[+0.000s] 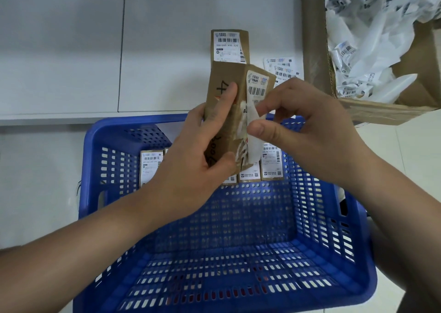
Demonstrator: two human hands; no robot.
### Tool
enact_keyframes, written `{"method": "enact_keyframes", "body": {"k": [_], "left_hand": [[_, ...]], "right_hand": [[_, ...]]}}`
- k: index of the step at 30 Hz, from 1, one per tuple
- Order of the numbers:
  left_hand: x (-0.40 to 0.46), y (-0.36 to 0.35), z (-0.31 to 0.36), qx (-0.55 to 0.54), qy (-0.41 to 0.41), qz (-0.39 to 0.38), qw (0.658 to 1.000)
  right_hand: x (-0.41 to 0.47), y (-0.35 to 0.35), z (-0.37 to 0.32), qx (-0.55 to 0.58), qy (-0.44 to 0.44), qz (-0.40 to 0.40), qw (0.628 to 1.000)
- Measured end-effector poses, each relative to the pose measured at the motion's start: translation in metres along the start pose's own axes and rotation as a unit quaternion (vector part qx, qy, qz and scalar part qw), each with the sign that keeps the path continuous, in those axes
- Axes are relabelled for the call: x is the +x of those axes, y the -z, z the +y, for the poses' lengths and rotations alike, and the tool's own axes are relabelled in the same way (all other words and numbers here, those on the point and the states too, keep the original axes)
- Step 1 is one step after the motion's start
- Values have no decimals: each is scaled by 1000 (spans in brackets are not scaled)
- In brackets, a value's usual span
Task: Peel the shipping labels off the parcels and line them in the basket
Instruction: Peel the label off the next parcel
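My left hand [202,150] grips a brown cardboard parcel [226,98] above the blue basket [95,169]. Black handwriting runs down its left face. A white shipping label [256,86] with a barcode sticks to its right face; the label's lower part is lifted off the cardboard. My right hand [303,126] pinches that loose lower strip between thumb and forefinger. Several labelled parcels [150,167] stand in a row against the basket's far wall, partly hidden by my hands. Another labelled parcel [229,45] lies on the table behind.
A large open cardboard box [315,38] at the top right holds crumpled white peeled labels [372,26]. A few flat labels [281,67] lie on the white table [71,50] beside it. The basket's near floor shows its perforated bottom.
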State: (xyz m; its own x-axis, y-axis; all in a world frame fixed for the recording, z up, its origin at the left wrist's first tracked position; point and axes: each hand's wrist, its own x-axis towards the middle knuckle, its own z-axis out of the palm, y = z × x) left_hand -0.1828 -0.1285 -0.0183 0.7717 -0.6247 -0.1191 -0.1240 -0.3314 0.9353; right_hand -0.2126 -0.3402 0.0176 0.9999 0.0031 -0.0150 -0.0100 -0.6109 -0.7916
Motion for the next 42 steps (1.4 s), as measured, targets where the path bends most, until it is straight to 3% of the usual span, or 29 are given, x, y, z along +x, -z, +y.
{"method": "enact_keyframes", "body": {"k": [6, 21, 28, 33, 37, 42], "left_hand": [[-4, -6, 0, 22, -6, -14, 1000], [2, 2, 0, 48, -35, 40, 997], [1, 6, 3, 0, -20, 33, 999], [-1, 5, 7, -81, 37, -12, 996], [3, 3, 6, -86, 73, -46, 993], [7, 7, 6, -90, 94, -36, 991]], "right_hand": [[1, -5, 2, -28, 6, 67, 997], [5, 3, -3, -9, -55, 100, 993], [7, 7, -2, 8, -74, 98, 992], [5, 8, -2, 36, -75, 73, 994], [3, 4, 0, 19, -63, 56, 996], [4, 5, 7, -15, -56, 30, 998]]}}
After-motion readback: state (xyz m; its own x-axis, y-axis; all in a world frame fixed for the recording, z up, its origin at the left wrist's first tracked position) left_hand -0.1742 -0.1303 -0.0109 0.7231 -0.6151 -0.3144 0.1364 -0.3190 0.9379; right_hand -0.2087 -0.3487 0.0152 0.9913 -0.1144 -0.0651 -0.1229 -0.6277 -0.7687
